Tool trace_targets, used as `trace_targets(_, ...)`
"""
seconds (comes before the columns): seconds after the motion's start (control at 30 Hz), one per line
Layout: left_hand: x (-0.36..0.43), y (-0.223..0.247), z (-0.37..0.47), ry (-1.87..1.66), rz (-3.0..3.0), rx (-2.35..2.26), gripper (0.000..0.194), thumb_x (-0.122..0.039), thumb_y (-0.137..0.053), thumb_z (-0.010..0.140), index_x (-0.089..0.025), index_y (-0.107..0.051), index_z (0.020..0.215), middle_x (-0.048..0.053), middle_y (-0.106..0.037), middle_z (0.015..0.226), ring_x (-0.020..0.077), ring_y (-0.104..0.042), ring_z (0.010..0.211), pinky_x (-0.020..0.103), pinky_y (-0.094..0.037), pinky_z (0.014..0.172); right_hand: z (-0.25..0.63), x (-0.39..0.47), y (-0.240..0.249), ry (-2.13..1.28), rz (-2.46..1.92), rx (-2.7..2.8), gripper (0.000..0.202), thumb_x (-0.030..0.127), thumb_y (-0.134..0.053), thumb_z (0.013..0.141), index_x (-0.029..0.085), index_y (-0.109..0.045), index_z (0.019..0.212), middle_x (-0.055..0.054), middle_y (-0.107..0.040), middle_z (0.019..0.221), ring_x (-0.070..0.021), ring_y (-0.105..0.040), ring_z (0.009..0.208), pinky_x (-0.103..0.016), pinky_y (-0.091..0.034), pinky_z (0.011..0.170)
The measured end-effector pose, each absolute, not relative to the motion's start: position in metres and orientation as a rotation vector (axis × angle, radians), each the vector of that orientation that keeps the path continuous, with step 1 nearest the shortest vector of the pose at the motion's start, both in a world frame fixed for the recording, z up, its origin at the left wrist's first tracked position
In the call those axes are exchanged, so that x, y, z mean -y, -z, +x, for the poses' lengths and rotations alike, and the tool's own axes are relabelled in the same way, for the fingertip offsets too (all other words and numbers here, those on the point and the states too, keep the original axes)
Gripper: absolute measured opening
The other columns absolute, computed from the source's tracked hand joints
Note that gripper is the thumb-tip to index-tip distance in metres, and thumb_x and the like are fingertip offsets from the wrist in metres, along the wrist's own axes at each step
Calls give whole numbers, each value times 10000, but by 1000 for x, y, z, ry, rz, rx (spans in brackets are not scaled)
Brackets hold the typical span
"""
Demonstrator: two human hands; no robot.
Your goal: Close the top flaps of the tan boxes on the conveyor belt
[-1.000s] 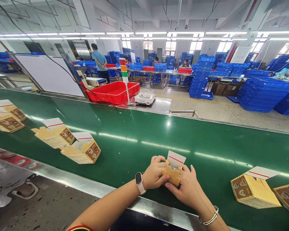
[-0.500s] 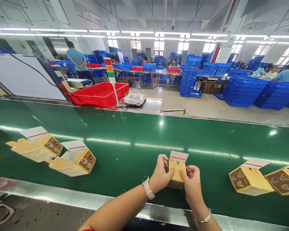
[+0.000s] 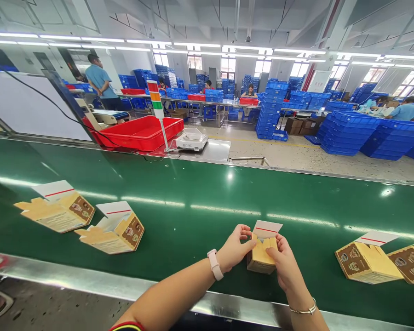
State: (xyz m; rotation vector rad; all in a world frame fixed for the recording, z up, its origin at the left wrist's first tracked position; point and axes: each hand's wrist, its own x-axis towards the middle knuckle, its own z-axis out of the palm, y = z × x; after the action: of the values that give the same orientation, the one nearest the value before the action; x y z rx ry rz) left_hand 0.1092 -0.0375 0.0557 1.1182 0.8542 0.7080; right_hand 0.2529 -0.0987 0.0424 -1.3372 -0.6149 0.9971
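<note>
On the green belt (image 3: 193, 239) stands a small yellow and brown box (image 3: 263, 257), its white lid flap with a red line raised at the back. My left hand (image 3: 237, 247) grips the box's left side, thumb on the yellow top flaps. From the right, my right hand (image 3: 283, 261) holds the opposite side, its thumb also pressing on the top. A notch shows between the flaps. The undersides of both hands' fingers are partly hidden by the box.
Two boxes with raised flaps (image 3: 115, 230) (image 3: 60, 209) lie left; two more (image 3: 369, 262) (image 3: 412, 262) lie right. Beyond the belt are a red bin (image 3: 141, 133), a white scale (image 3: 192, 139) and a signal light (image 3: 156, 101). People sit and stand farther back.
Both hands and the held box have shifted slightly right. The other boxes on the belt have also moved right in view. The gap between the top flaps looks wider.
</note>
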Motion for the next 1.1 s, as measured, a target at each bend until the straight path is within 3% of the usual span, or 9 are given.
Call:
trace_targets(0.1, 45, -63, 68, -971, 1313, -862, 303, -341, -704, 747, -196, -575, 979, 108, -648, 1058, 242, -607, 1029, 399, -481, 912, 263, 103, -44, -949, -1398, 645, 482, 332, -676, 561, 217, -549, 1012, -73, -681, 946, -276, -672, 874, -403, -559, 728)
trace_targets(0.2, 50, -67, 12, -1587, 1409, -1003, 321, -460, -625, 804, -219, -539, 999, 97, -630, 1002, 247, -630, 965, 400, -517, 824, 268, 114, -46, -560, -1472, 692, 465, 451, -704, 676, 217, -537, 1041, -108, -631, 1073, -300, -602, 1064, -448, -525, 844)
trace_targets(0.33, 42, -55, -60, -2314, 1278, -1562, 713, -582, -738, 621, -254, -379, 1143, 103, -493, 1223, 331, -508, 1206, 511, -468, 944, 250, 126, -60, 84, -1227, 824, 351, 287, -704, 783, 225, -534, 1083, -112, -539, 1192, -312, -535, 1176, -576, -431, 981)
trace_targets(0.4, 31, -44, -86, -2245, 1227, -1898, 1002, -563, -823, 471, -232, -302, 1260, 150, -371, 1368, 387, -388, 1317, 579, -385, 1044, 232, 128, -68, 404, -985, 969, 430, 138, -713, 725, 260, -565, 1109, -88, -526, 1198, -307, -557, 1128, -577, -460, 946)
trace_targets(0.47, 19, -34, -101, -2013, 1175, -2066, 1094, -476, -862, 425, -207, -285, 1315, 178, -343, 1401, 402, -391, 1316, 588, -343, 1090, 211, 126, -72, 533, -805, 1089, 519, 78, -677, 708, 309, -570, 1160, -69, -534, 1171, -296, -576, 1056, -561, -512, 877)
trace_targets(0.6, 5, -18, -89, -1838, 1143, -1954, 876, -356, -833, 532, -214, -368, 1260, 129, -485, 1258, 328, -550, 1175, 521, -429, 1049, 179, 120, -65, 123, -820, 1539, 406, 84, -561, 794, 273, -533, 1153, -86, -583, 1089, -281, -619, 987, -491, -588, 785)
trace_targets(0.7, 17, -10, -47, -1816, 1253, -1763, 842, -383, -834, 548, -200, -385, 1237, 118, -520, 1190, 302, -594, 1109, 491, -489, 988, 163, 115, -52, -72, -894, 1880, 392, 117, -508, 851, 214, -504, 1231, -129, -615, 1168, -277, -623, 1084, -434, -588, 860)
trace_targets(0.9, 63, 2, 19, -1645, 1470, -1378, 723, -369, -790, 639, -192, -435, 1244, 136, -555, 1196, 292, -619, 1085, 449, -536, 912, 155, 103, -19, -128, -1106, 1929, 671, 254, -494, 910, 192, -230, 1524, -146, -393, 1503, -326, -382, 1381, -517, -502, 1003)
trace_targets(1.1, 60, -5, 11, -1615, 1819, -1032, 541, -342, -736, 749, -246, -529, 1240, 127, -593, 1266, 295, -558, 1174, 480, -473, 977, 178, 91, -25, -178, -1114, 1928, 610, 339, -619, 861, 272, -408, 1429, -100, -517, 1420, -354, -442, 1323, -579, -470, 988)
